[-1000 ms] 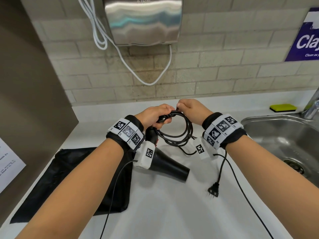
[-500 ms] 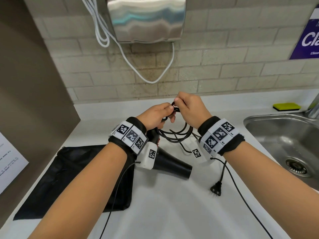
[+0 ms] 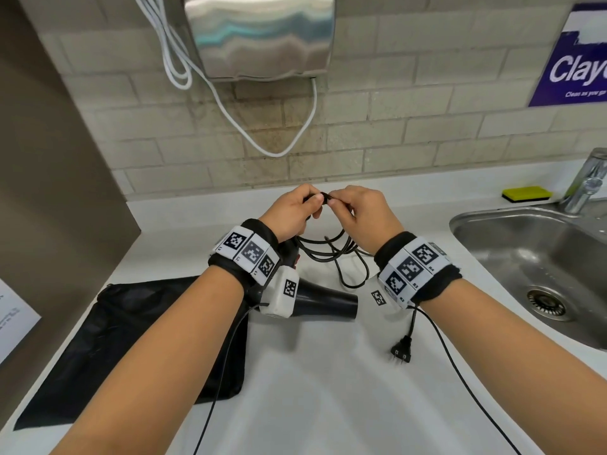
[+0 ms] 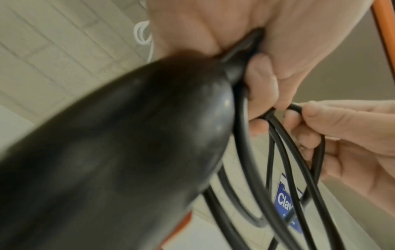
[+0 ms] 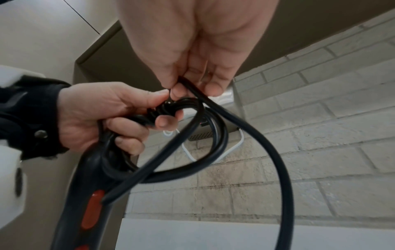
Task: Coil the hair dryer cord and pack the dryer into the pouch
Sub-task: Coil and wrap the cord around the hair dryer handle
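The black hair dryer hangs below my left hand, its nozzle pointing right just over the counter; its handle with a red switch shows in the right wrist view. My left hand grips several gathered loops of the black cord at the top of the handle. My right hand pinches a strand of cord beside the left fingers. The loose end trails to the plug on the counter. The black pouch lies flat at the left.
A steel sink with a tap is at the right, and a yellow sponge sits behind it. A steel wall dryer with a white cable hangs on the brick wall. A brown partition stands at the left.
Both hands have risen and moved farther from me with the cord. The loops now hang lower below the fingers, and the right hand pinches a strand at the top.
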A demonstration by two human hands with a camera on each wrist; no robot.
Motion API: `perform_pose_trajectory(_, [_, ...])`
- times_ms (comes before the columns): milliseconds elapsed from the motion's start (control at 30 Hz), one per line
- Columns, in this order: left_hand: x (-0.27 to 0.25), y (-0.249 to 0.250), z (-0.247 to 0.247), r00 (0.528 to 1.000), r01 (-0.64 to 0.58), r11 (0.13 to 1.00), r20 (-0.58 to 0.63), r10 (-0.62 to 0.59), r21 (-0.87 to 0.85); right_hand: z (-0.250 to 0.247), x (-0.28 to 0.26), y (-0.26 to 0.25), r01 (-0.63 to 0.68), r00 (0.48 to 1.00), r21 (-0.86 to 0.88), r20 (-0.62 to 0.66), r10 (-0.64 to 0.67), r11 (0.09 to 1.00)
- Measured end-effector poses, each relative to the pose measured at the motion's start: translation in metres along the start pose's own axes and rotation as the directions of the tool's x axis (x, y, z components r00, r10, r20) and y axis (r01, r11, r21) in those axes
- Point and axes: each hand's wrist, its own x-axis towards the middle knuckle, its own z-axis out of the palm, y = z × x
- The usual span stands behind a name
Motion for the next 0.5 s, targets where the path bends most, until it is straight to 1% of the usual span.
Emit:
perform_pose_trajectory(133, [0.001,-0.003,0.002,0.997,-0.026,0.997,-0.071,0.021,-0.076,0.004,-0.004,0.0,-0.067,0.993,0.024,-0.094,0.069,0.997])
perform_pose_trajectory(233, [0.001,-0.005,0.003,0.996,-0.019,0.989,-0.087,0.006,-0.143,0.009,-0.004,-0.004,-0.086,0.994,0.04,-0.072,0.088,0.996])
perform_pose_trajectory(300, [0.001,-0.006,0.003,0.996,-0.034,0.986,-0.085,0.02,-0.165,0.011,-0.004,-0.005,-0.097,0.993,0.043,-0.06,0.099,0.994])
perform_pose_trajectory(433, [-0.001,-0.006,0.003,0.993,-0.058,0.987,-0.112,0.041,-0.153,0.01,-0.005,-0.002,-0.155,0.984,0.113,-0.068,0.163,0.981])
perform_pose_trajectory(500, [0.0,-0.006,0.006,0.988,-0.066,0.989,-0.15,0.045,-0.133,0.01,-0.006,-0.001,-0.163,0.982,0.131,-0.074,0.173,0.978])
